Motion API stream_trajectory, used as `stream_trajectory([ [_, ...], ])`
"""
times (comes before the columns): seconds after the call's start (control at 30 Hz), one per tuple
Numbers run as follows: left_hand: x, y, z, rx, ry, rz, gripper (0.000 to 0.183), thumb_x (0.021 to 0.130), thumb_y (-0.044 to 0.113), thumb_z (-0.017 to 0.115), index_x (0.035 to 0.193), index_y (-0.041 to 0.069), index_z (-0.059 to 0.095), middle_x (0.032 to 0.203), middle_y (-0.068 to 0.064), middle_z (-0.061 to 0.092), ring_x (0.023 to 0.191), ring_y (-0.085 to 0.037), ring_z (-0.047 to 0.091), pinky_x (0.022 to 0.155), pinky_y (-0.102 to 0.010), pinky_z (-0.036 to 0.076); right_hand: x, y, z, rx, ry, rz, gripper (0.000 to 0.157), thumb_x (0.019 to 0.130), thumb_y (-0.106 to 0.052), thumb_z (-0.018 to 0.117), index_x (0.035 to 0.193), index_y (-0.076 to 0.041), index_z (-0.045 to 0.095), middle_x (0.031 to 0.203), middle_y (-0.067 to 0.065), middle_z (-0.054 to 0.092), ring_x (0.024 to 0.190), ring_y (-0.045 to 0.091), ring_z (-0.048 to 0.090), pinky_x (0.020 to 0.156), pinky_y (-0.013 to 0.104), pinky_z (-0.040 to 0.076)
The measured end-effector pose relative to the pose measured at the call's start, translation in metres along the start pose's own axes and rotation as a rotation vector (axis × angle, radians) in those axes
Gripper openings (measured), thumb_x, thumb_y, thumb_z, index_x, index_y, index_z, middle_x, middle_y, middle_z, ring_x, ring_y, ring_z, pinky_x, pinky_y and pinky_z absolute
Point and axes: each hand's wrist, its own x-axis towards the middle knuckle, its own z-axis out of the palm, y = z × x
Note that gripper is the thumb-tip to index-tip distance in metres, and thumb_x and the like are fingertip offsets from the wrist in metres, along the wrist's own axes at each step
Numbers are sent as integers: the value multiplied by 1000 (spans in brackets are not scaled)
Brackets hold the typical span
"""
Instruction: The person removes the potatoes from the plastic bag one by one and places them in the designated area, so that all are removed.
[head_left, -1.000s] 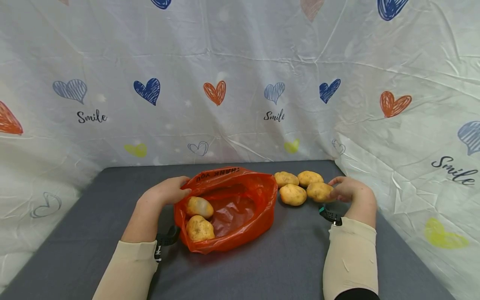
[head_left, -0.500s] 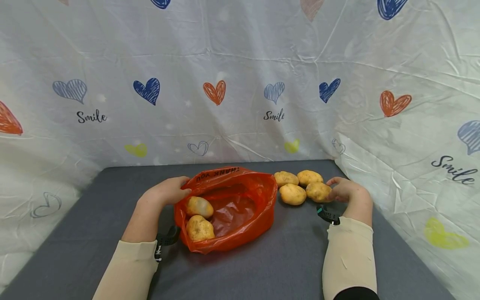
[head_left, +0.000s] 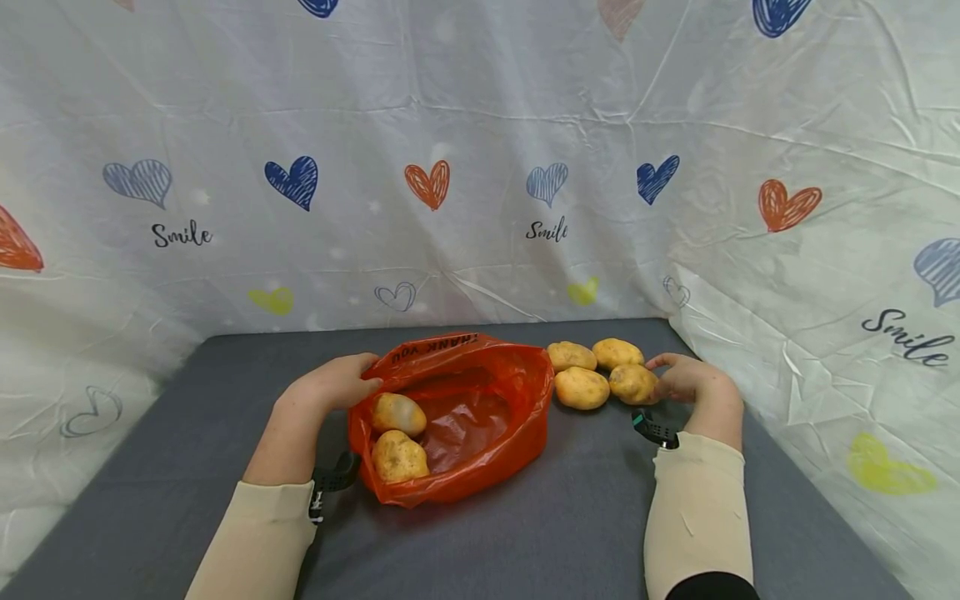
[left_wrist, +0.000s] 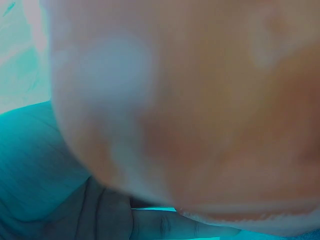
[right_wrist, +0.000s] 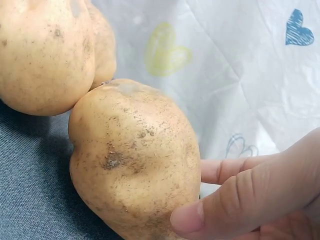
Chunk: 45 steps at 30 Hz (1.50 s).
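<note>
My left hand [head_left: 333, 383] grips the left rim of a red plastic bag [head_left: 468, 421], whose mouth gapes upward. Inside, at the left, lie two potatoes, an upper potato [head_left: 399, 414] and a lower potato [head_left: 401, 457]. The left wrist view is mostly a blurred orange-brown surface, with part of the left hand [left_wrist: 100, 215] below it. On the right, my right hand [head_left: 690, 379] holds the nearest potato [head_left: 632, 383] of a small cluster. In the right wrist view the thumb [right_wrist: 192, 217] lies on this potato [right_wrist: 132, 155], with other fingers partly hidden behind it.
Several more potatoes touch or crowd the held one: a front potato [head_left: 582, 388], a back-left potato [head_left: 572, 356] and a back-right potato [head_left: 617, 352]. All rest on a dark grey tabletop [head_left: 517, 533] beside the bag. A white sheet printed with hearts [head_left: 480, 250] encloses the table.
The right hand has shifted slightly left with its potato, and the neighbouring potatoes have edged left toward the bag. The left hand and bag have stayed in place.
</note>
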Motion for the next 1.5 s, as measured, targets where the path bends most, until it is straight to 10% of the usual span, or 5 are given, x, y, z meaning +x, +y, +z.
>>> stream_trajectory([
  [0.4, -1, 1, -2, -6, -2, 0, 55, 106, 25, 57, 151, -3, 44, 146, -26, 52, 132, -44, 50, 106, -62, 42, -8, -11, -5, -119, 37, -55, 69, 89, -8, 72, 149, 4, 39, 153, 38, 23, 138, 58, 29, 109, 68, 32],
  [0.7, -4, 3, -2, -6, 1, -5, 54, 105, 25, 58, 150, -3, 45, 143, -25, 54, 129, -43, 52, 104, -62, 44, -26, -62, 8, -237, 104, -197, 64, 94, -10, 66, 149, 4, 39, 145, 39, 39, 129, 54, 44, 100, 63, 44],
  [1.5, -4, 4, -4, 7, -7, -12, 54, 105, 25, 58, 150, -3, 45, 144, -25, 53, 129, -44, 52, 104, -63, 44, -31, -168, 125, -420, 42, -724, 46, 95, -17, 74, 137, -5, 59, 135, 13, 61, 124, 30, 57, 102, 47, 50],
])
